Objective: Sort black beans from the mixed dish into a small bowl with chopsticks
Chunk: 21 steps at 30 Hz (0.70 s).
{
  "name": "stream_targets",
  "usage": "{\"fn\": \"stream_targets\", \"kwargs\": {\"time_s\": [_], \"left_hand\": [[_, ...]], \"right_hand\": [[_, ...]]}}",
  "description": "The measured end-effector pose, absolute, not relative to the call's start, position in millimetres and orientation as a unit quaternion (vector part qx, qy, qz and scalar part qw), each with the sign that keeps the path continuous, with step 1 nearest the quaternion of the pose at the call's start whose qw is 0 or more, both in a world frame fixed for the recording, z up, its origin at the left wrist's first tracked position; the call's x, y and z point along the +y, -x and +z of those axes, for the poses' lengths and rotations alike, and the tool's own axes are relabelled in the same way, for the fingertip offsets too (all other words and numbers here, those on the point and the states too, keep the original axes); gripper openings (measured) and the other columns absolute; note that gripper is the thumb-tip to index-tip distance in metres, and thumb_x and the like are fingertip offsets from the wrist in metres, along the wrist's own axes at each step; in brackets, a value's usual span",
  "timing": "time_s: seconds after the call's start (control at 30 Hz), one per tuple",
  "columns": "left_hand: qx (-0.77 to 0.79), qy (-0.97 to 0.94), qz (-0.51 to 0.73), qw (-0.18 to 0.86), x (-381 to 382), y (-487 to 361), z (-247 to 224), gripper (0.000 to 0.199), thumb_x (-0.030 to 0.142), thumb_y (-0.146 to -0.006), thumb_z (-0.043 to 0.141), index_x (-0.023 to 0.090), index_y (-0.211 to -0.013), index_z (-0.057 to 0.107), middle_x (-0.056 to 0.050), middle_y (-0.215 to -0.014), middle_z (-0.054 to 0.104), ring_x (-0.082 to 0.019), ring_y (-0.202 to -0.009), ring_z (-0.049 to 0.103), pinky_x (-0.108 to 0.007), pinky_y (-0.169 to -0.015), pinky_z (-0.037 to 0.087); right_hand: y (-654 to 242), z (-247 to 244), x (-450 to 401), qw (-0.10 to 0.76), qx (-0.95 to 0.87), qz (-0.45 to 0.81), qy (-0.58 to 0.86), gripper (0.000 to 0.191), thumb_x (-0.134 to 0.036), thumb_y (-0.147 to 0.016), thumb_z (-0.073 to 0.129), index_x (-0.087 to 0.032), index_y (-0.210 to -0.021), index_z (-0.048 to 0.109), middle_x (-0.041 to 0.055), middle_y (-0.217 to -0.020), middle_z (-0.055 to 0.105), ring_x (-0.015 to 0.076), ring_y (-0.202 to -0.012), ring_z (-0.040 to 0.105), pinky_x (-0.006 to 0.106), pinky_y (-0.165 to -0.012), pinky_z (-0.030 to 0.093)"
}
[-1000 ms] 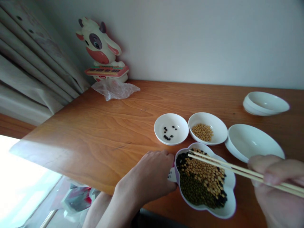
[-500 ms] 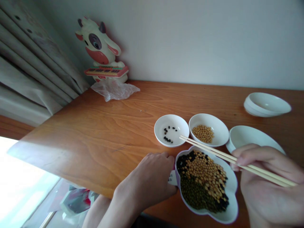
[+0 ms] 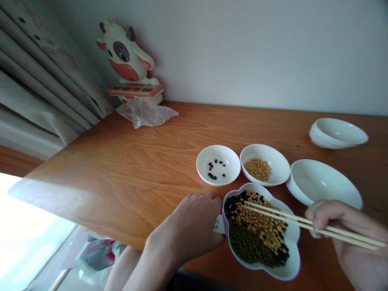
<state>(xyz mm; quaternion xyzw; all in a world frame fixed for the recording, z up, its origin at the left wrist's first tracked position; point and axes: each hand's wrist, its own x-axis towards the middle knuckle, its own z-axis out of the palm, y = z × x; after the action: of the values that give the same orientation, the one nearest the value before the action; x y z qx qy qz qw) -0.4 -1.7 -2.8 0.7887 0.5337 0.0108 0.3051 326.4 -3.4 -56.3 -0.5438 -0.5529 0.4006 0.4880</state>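
Note:
My left hand (image 3: 201, 220) is wrapped round the handle of a flower-shaped bowl (image 3: 292, 252) with a lilac rim, at the table's front edge. Inside it lie yellow soybeans (image 3: 257, 214), green mung beans (image 3: 248, 244) and black beans (image 3: 232, 204). My right hand (image 3: 339, 224) grips a pair of wooden chopsticks (image 3: 287, 218); their tips are over the soybeans and black beans, with no bean visible between them. Just behind stand a small white bowl (image 3: 227, 155) with several black beans and another white bowl (image 3: 277, 159) holding soybeans.
A larger white bowl (image 3: 324, 180) stands right of the soybeans, and stacked white bowls (image 3: 339, 133) sit at the back right. A cow-shaped toy keyboard (image 3: 130, 68) and a crumpled plastic bag (image 3: 147, 115) are at the back left. A curtain (image 3: 39, 81) hangs at the left.
My right hand has brought the chopsticks from the black-bean bowl's rim down and right, over the flower-shaped bowl. One black bean now lies apart at that small bowl's right. My left hand keeps its hold.

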Motion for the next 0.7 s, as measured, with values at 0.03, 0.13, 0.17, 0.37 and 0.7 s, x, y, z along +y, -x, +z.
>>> {"fn": "stream_targets", "kwargs": {"time_s": [0.03,0.13,0.17,0.37,0.7], "left_hand": [[0.535,-0.788,0.010,0.305,-1,0,-2,0.014,0.029,-0.083,0.061,0.026,-0.093,0.069,-0.006,-0.096,0.078,-0.028,-0.086,0.076,-0.034,-0.070,0.048],[0.535,-0.789,0.009,0.303,0,0,1,0.014,0.029,-0.083,0.060,0.026,-0.093,0.069,-0.005,-0.096,0.079,-0.027,-0.085,0.076,-0.033,-0.067,0.046],[0.532,-0.791,0.009,0.301,0,0,2,0.013,0.031,-0.084,0.059,0.027,-0.092,0.069,-0.004,-0.096,0.079,-0.027,-0.085,0.076,-0.033,-0.066,0.045],[0.530,-0.796,0.008,0.294,1,-1,0,0.014,0.027,-0.082,0.059,0.027,-0.091,0.069,-0.003,-0.095,0.078,-0.026,-0.083,0.076,-0.033,-0.066,0.044],[0.527,-0.790,0.015,0.314,0,1,-2,0.013,0.023,-0.080,0.059,0.027,-0.089,0.068,-0.003,-0.092,0.077,-0.025,-0.083,0.075,-0.032,-0.069,0.048]], "right_hand": [[-325,-54,-3,0.465,-0.553,0.403,0.561,0.105,-0.087,-0.083,-0.011,-0.027,-0.059,0.071,0.0110,-0.064,0.061,0.0289,-0.067,0.059,0.043,-0.062,0.046],[-317,-49,-1,0.431,-0.546,0.404,0.594,0.111,-0.091,-0.075,-0.018,-0.027,-0.055,0.070,0.0109,-0.063,0.061,0.0272,-0.063,0.058,0.042,-0.058,0.047],[-313,-48,-1,0.430,-0.543,0.405,0.596,0.112,-0.092,-0.074,-0.018,-0.027,-0.056,0.071,0.0108,-0.062,0.062,0.0268,-0.062,0.058,0.041,-0.056,0.048],[-288,-39,-3,0.437,-0.549,0.416,0.579,0.107,-0.095,-0.074,-0.011,-0.026,-0.055,0.069,0.0091,-0.060,0.064,0.0244,-0.056,0.058,0.038,-0.050,0.049],[-270,-34,-4,0.446,-0.595,0.403,0.533,0.100,-0.096,-0.078,0.001,-0.027,-0.053,0.068,0.0064,-0.055,0.061,0.0228,-0.053,0.058,0.036,-0.047,0.049]]}}
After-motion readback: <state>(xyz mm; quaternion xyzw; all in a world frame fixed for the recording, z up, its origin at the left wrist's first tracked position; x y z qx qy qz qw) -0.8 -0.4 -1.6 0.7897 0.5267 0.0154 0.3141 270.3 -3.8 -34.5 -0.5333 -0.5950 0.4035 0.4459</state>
